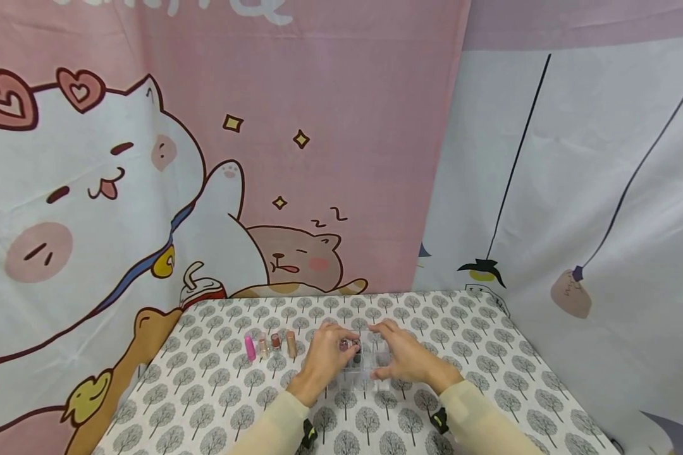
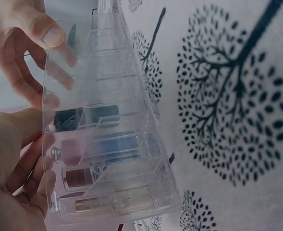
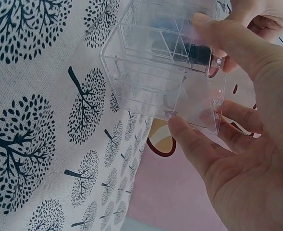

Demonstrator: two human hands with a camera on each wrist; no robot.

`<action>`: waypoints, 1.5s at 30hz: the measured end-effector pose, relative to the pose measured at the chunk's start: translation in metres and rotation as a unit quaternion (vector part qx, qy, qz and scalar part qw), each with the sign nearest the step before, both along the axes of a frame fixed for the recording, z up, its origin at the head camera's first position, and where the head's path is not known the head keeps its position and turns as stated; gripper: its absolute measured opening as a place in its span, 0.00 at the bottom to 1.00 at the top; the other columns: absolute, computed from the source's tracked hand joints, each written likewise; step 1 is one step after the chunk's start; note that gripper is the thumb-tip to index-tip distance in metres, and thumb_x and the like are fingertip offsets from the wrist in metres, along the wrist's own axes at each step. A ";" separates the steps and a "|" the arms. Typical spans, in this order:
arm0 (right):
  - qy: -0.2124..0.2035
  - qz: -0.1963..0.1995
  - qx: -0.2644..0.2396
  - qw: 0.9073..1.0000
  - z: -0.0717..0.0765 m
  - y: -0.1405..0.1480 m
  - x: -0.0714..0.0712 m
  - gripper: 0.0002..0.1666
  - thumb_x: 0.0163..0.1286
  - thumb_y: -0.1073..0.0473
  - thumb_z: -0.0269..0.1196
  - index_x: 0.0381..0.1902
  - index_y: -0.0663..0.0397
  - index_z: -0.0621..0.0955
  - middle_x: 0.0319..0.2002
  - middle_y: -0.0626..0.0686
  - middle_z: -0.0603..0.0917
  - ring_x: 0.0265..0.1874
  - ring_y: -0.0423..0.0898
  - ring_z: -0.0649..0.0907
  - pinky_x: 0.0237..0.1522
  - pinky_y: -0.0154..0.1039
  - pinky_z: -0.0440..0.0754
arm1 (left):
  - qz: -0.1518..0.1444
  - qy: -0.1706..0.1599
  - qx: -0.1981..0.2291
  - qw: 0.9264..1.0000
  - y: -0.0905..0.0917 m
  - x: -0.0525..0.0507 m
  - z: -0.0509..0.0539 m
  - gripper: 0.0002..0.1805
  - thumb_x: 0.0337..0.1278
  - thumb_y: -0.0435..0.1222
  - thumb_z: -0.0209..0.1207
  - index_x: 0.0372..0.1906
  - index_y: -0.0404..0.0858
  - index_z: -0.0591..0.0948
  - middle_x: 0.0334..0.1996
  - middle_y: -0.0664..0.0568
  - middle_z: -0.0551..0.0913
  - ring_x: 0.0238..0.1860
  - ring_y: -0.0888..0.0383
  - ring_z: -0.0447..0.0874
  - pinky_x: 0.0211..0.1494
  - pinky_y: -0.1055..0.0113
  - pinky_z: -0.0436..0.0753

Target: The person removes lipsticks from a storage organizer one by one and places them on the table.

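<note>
A clear divided cosmetics organizer (image 1: 350, 379) stands between the two hands. Several small cosmetics sit in its compartments, among them a dark tube (image 2: 86, 118), a pink-and-blue one (image 2: 110, 149), a brown-red one (image 2: 78, 178) and a gold-toned one (image 2: 91, 206). My left hand (image 1: 324, 354) reaches over the organizer's left part, its fingertips pinching the top of the dark tube; other fingers curl near the wall. My right hand (image 1: 406, 355) grips the organizer's right end, thumb and fingers spread around the clear walls. The compartments at that end look bare in the right wrist view.
Left of the organizer, a bright pink tube (image 1: 250, 347), a pale pink tube (image 1: 264, 346), a dark red lip product (image 1: 276, 342) and a brown tube (image 1: 291, 344) stand in a row. Beneath lies a tree-print tablecloth (image 1: 222, 411). Printed curtains (image 1: 353, 158) hang behind.
</note>
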State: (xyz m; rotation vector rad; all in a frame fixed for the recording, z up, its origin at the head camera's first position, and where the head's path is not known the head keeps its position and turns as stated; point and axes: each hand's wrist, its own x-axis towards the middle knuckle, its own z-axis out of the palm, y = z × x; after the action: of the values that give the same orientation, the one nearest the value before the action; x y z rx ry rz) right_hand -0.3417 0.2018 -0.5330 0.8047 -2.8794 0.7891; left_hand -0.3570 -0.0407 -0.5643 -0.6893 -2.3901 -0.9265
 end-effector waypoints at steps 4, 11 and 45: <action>-0.001 0.000 0.001 1.000 -0.001 0.000 0.000 0.65 0.59 0.46 0.91 0.87 0.56 0.73 0.81 0.62 0.79 0.73 0.69 0.85 0.77 0.76 0.85 | 0.001 -0.010 0.014 1.000 0.000 0.001 0.001 0.11 0.64 0.32 0.84 0.50 0.41 0.98 0.45 0.51 0.99 0.44 0.52 0.95 0.56 0.59 0.96; -0.002 0.002 0.004 1.000 -0.004 0.000 0.001 0.65 0.59 0.46 0.92 0.88 0.56 0.72 0.80 0.62 0.79 0.72 0.67 0.86 0.75 0.74 0.87 | -0.025 -0.017 0.051 0.998 0.001 0.003 0.004 0.11 0.66 0.31 0.82 0.51 0.38 0.97 0.45 0.46 0.97 0.44 0.48 0.96 0.46 0.65 0.98; 0.002 0.010 -0.004 1.000 -0.004 0.001 -0.004 0.65 0.60 0.46 0.91 0.87 0.57 0.72 0.79 0.62 0.80 0.72 0.67 0.86 0.75 0.72 0.88 | -0.034 0.075 0.102 0.991 -0.011 0.011 0.028 0.13 0.67 0.31 0.82 0.52 0.37 0.94 0.46 0.48 0.94 0.45 0.49 0.97 0.53 0.59 0.99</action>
State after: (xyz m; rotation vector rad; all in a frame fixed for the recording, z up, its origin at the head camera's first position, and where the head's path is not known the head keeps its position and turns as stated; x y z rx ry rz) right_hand -0.3457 0.2027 -0.5369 0.8340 -2.8670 0.8001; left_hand -0.3456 -0.0517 -0.5358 -0.7371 -2.1180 -1.0888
